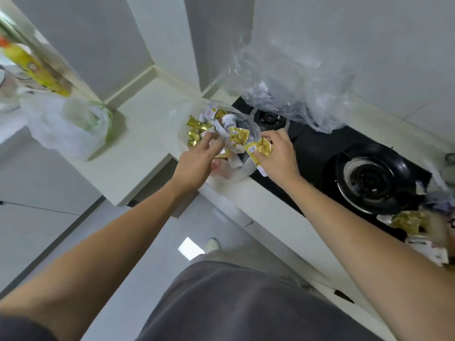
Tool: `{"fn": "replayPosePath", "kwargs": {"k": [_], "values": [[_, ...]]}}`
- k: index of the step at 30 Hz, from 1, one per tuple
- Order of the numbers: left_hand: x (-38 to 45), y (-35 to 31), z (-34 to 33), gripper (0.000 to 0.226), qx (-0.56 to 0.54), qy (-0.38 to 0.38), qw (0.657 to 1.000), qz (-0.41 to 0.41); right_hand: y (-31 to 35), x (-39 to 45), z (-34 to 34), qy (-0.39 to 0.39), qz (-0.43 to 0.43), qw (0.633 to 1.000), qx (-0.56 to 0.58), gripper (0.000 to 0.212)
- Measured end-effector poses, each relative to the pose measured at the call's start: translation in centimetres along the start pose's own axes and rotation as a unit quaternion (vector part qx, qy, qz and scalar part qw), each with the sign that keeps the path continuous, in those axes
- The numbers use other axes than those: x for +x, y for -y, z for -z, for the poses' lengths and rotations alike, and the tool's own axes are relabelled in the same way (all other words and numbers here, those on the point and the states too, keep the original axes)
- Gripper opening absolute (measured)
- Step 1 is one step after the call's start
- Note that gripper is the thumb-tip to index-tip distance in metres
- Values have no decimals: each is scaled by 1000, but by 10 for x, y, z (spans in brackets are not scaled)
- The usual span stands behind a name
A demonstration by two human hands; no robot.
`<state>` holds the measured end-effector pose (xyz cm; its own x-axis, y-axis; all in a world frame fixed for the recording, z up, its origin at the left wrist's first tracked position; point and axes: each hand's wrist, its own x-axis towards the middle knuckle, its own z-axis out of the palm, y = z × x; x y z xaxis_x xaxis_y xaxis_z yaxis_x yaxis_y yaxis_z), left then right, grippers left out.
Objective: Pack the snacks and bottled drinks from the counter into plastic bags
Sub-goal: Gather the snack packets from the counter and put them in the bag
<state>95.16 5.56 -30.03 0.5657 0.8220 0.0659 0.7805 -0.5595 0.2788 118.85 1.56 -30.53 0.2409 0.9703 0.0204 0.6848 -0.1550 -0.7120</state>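
Currently right hand pinches a gold snack packet just right of the clear bag on the surface, bag mouth lying leftward; left hand, fingers spread, reaches into it, nearer.

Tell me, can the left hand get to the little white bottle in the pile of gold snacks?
Probably yes. The left hand is already at the edge of the pile, and the little white bottle lies just beyond its fingertips, top exposed, with only loose gold snack packets around it.
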Motion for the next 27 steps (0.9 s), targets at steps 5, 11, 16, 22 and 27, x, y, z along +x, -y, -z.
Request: {"fn": "replayPosePath", "kwargs": {"k": [5, 11, 16, 22, 27], "values": [[26, 45, 3, 43, -22, 3, 1000, 5, 29, 31, -38, 11, -6, 1000, -17, 43], [67, 68, -27, 55, -49, 84, 995, 3, 32, 75, -67, 17, -27, 998, -56, 46], [69, 77, -37, 75, -62, 132, 989, 18, 21, 76, -71, 73, -14, 984, -159, 39], [60, 67, -32, 61, -53, 94, 994, 12, 20, 57, -53, 27, 0, 988, -152, 42], [61, 28, -28, 59, -38, 63, 996, -42, 8, 20, -25, -12, -1, 989, -147, 42]]}}
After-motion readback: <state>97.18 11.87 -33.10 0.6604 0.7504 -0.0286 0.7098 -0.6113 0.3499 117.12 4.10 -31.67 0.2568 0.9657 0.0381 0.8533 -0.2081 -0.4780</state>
